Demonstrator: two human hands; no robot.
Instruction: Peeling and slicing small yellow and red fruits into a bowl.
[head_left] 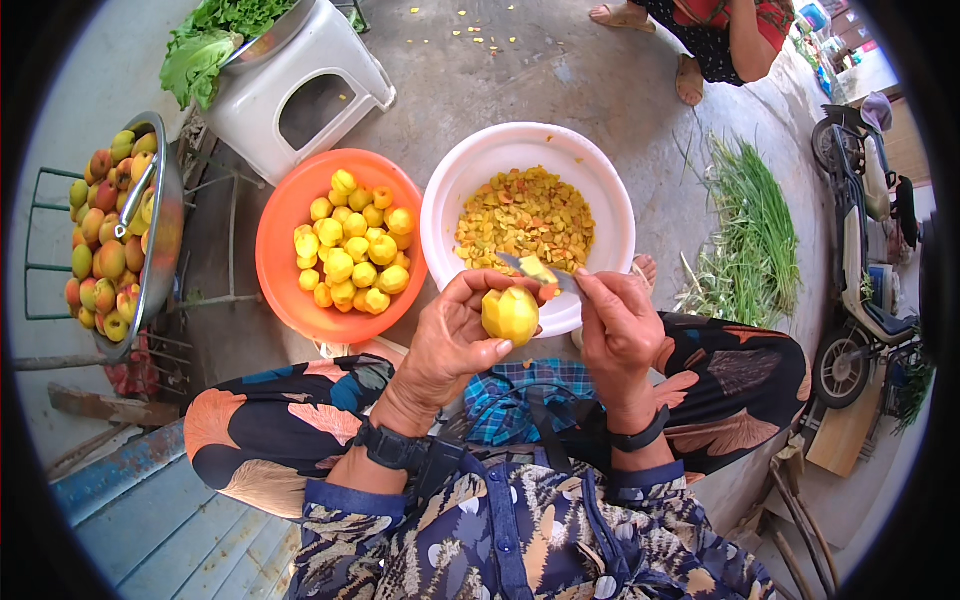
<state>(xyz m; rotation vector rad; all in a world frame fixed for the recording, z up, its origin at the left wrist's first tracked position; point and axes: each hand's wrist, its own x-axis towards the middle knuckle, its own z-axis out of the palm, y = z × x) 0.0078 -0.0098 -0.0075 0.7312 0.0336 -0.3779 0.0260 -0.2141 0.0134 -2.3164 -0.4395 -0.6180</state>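
My left hand (pixel 440 335) holds a peeled yellow fruit (pixel 510 316), peach-like, its surface cut into flat facets. My right hand (pixel 622 325) grips a small knife (pixel 566 281), whose blade points left above the fruit. A slice of yellow peel (pixel 537 269) lies on the blade. Below the knife, a white basin (pixel 439 215) contains a heap of yellow and orange peelings (pixel 530 215). To its left stands an orange basin (pixel 275 235) with several peeled fruits (pixel 355 245) in it. The knife handle is mostly hidden in my right fist.
At far left, a metal bowl (pixel 172 215) of unpeeled red-green fruit (pixel 105 235) rests on a rack. Leafy greens (pixel 205 60) sit in a bowl on a white stool (pixel 270 95). Green onions (pixel 750 235) lie on the floor at right, near a motorbike (pixel 850 270). Another person (pixel 715 45) sits ahead.
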